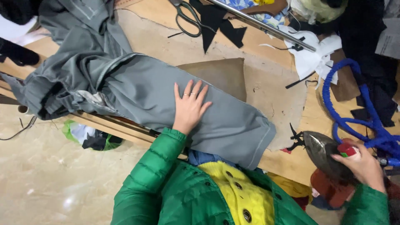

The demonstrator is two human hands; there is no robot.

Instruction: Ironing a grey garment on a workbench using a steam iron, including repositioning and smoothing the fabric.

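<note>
My left hand point(189, 107) lies flat, fingers spread, on the grey trouser leg point(183, 104), which stretches across the worktable point(287, 162). Its long axis runs from the bunched waist at the upper left down to the hem at the lower right, and the hem end points toward the iron point(323, 152). The rest of the garment is crumpled at the left and hangs over the table's edge, so its shape there is hard to read. A brown wedge-shaped pad point(223, 75) shows from beneath the leg's far edge, partly covered. My right hand point(362, 166) is closed around the iron's handle, near its red knob; the handle itself is mostly hidden by my fingers. A blue cord point(350, 108) loops just beyond it. Farther off lie scissors point(187, 18), black fabric scraps point(218, 23), white scraps point(310, 60) and a metal rod point(262, 25), its ends cut off.
</note>
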